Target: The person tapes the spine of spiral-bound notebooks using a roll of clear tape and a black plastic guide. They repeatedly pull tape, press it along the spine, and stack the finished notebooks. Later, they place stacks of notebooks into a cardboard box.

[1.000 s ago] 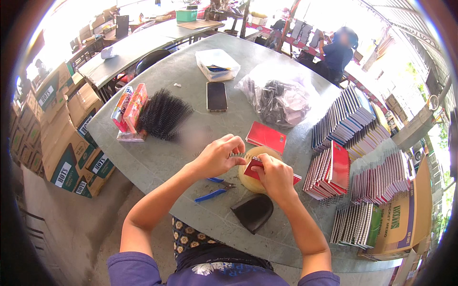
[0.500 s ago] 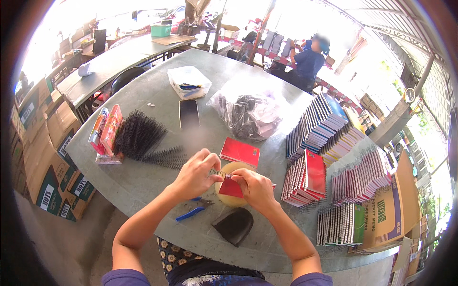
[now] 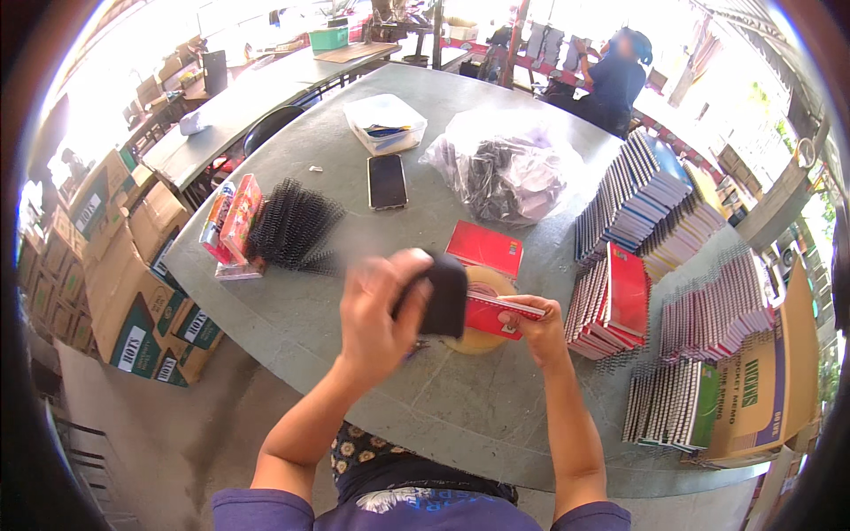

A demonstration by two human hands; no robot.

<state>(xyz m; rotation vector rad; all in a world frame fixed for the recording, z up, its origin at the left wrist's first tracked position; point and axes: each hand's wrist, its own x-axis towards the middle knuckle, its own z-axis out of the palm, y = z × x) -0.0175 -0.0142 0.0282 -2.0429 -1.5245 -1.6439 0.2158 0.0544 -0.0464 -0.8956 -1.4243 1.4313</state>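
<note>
My left hand is raised over the grey table and grips a black pouch-like object, blurred by motion. My right hand holds a small red notebook by its near end, on top of a tan roll of tape. Just beyond lies another red notebook, flat on the table.
A heap of black spiral coils, a red packet, a phone, a white box and a clear bag of coils sit farther out. Stacks of spiral notebooks fill the right side. Cardboard cartons stand left. A person works beyond.
My left hand has let go of the notebook, picked the black pouch up off the table near me and lifted it. My right hand still holds the red notebook.
</note>
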